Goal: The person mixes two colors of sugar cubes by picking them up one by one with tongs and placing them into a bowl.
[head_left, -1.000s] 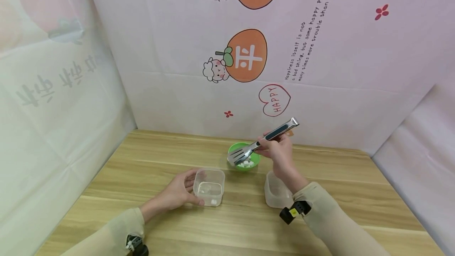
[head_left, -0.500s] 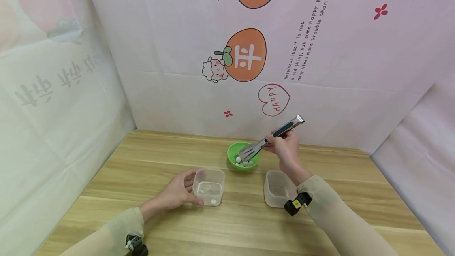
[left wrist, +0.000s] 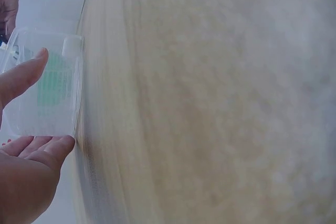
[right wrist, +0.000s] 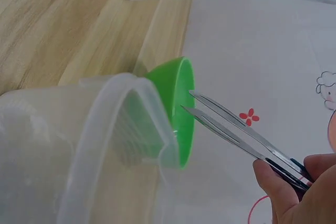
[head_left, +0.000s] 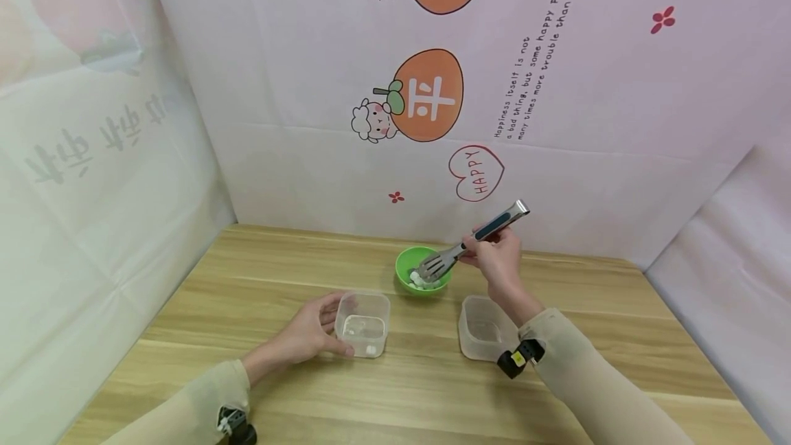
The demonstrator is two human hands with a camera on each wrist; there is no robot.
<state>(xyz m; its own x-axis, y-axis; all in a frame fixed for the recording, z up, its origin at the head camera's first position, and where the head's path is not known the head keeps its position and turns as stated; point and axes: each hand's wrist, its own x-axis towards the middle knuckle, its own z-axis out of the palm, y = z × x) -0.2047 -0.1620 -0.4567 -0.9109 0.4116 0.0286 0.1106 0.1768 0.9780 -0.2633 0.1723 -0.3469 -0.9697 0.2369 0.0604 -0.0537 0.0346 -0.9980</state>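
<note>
My right hand (head_left: 502, 263) grips a pair of metal tongs (head_left: 440, 264) with dark handle inlays. Their slotted tips reach down into a small green bowl (head_left: 404, 263), among small white pieces (head_left: 417, 279). In the right wrist view the two arms of the tongs (right wrist: 231, 124) stand slightly apart at the bowl's mouth. My left hand (head_left: 305, 335) holds a clear square plastic container (head_left: 364, 304) from its left side, thumb in front and fingers behind. One small white piece (head_left: 371, 350) shows low in that container, by its front wall.
A second clear plastic container (head_left: 478, 345) stands on the wooden table (head_left: 420, 397), below my right forearm. Behind the table's back edge rises a white printed cloth (head_left: 296, 177), close to the bowl and the tongs. More cloth hangs at both sides.
The tongs went from above the bowl's left side down into it, and my right hand shifted slightly right. Their tips have since moved a little among the white pieces. My left hand stayed put.
</note>
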